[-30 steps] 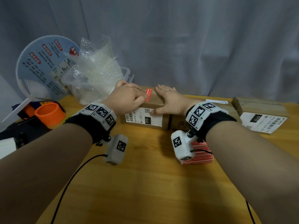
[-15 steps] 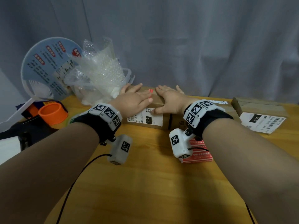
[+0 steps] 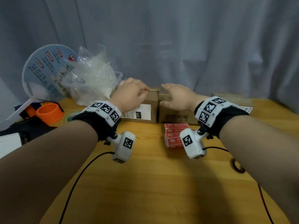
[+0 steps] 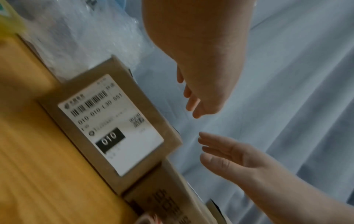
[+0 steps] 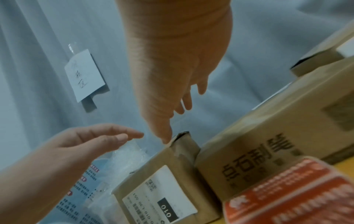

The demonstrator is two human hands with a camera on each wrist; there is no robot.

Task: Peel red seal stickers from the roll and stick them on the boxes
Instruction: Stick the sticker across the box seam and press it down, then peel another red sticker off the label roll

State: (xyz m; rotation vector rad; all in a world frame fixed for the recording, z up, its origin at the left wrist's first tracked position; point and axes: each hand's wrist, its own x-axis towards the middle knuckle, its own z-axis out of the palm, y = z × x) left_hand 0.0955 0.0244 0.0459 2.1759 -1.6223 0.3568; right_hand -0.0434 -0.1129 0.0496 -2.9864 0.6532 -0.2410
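Note:
Two brown cardboard boxes stand side by side at the back of the table. The left box [image 3: 145, 110] carries a white shipping label [image 4: 113, 125]; the right box [image 3: 176, 117] has printed characters. My left hand [image 3: 131, 96] hovers over the labelled box with relaxed fingers [image 4: 191, 98], holding nothing. A sliver of red sticker [image 3: 147, 90] shows on the box top at its fingertips. My right hand [image 3: 176, 97] is spread flat above the right box, and its thumb tip [image 5: 166, 140] is at the labelled box's top corner. The red sticker roll [image 3: 173, 136] lies in front of the right box.
A round paper fan [image 3: 43, 73], bubble wrap in a clear tub [image 3: 92, 78] and an orange tape roll [image 3: 50, 113] crowd the back left. Another flat box [image 3: 233, 99] with a loose label [image 3: 246, 109] lies at the back right. Black cables [image 3: 77, 183] cross the table's front.
Both hands have come up off the box top where they pressed the red sticker, and have moved apart. The left hand now hovers above the labelled box, the right above its neighbour.

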